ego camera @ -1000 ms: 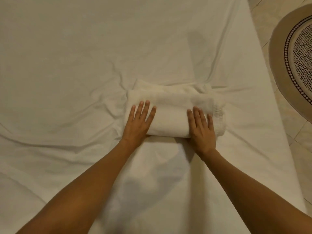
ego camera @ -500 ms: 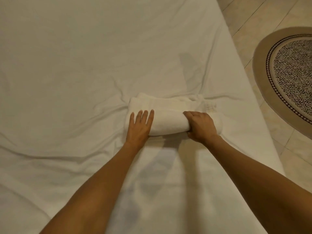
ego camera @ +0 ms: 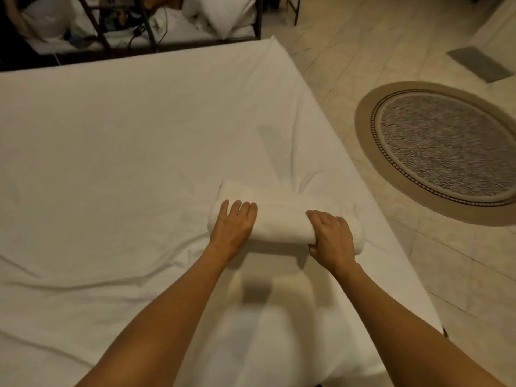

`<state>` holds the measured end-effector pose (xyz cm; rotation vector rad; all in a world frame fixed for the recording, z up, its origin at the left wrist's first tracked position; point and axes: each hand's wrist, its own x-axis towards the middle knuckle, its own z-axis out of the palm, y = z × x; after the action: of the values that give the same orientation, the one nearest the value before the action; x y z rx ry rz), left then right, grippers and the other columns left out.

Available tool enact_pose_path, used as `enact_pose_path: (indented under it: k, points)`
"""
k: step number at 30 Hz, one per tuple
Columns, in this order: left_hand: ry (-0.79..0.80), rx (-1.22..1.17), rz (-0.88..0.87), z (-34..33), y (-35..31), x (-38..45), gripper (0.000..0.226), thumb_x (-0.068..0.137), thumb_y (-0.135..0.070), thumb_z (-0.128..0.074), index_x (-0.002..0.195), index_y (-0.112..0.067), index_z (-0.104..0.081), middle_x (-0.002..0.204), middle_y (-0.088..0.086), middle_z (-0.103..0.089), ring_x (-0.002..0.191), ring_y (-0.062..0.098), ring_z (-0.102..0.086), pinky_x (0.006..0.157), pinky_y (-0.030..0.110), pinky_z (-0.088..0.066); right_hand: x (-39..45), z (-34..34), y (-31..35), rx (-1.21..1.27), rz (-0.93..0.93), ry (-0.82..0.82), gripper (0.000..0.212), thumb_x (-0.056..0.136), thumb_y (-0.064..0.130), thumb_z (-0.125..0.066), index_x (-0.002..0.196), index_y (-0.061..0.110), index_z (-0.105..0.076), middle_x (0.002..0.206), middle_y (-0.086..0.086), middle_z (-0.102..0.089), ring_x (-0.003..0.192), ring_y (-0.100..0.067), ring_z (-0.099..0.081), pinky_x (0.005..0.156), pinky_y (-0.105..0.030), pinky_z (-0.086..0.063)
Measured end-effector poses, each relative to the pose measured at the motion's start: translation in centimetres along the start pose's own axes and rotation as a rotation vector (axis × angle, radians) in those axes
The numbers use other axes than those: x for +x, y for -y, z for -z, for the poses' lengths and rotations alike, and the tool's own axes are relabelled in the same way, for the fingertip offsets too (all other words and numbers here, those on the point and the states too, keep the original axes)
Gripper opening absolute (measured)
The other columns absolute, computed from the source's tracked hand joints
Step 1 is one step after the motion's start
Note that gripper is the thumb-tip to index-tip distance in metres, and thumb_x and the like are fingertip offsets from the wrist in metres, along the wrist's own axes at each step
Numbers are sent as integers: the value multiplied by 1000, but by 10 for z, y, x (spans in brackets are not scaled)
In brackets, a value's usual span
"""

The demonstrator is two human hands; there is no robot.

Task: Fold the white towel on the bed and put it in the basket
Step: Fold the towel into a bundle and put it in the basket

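White bed [ego camera: 139, 135] — towel [ego camera: 279, 219] folded thick, rounded near edge.

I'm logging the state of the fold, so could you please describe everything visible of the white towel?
The white towel is soft cloth, folded into a thick, narrow bundle lying crosswise on the bed sheet near its right edge. The left hand rests flat on its left part; the right hand grips its right end, fingers over and thumb underneath.
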<state>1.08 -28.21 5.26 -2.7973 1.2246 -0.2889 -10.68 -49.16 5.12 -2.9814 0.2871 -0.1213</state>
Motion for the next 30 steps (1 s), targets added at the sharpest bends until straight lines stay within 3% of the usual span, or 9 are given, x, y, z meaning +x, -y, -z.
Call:
enact_pose_path:
  k: [8,16,25,30]
  points:
    - [-38,-71,-250,72,-93,-13,73,45,5,-82,110,-5,-49,109,14,-67,99,31,-65,89,45,-52,-141,68,-17,-76,-337,-144,72,50,10,-76,119,12,-55,116,-8,-63,106,-30,-59,92,-49,-46]
    - [36,-120,-582,100,-214,-26,66,41,3,-84,103,-2,-61,101,14,-69,94,31,-68,82,42,-55,-275,94,-51,-117,-655,-143,84,36,14,-85,116,11,-58,110,-9,-66,101,-30,-63,89,-48,-47]
    - [109,-123,-906,115,-363,-65,61,45,-10,-88,102,-4,-66,98,14,-70,90,31,-68,84,47,-55,-426,87,-92,-54,-957,-104,83,38,18,-86,116,12,-59,110,-7,-67,101,-27,-64,89,-47,-48]
    - [175,-72,-1043,119,-443,-91,84,29,-25,-92,106,-4,-64,99,13,-68,90,30,-66,84,46,-54,-504,77,-117,9,-1067,-116,83,39,11,-82,118,9,-58,113,-10,-67,104,-30,-63,90,-50,-48]
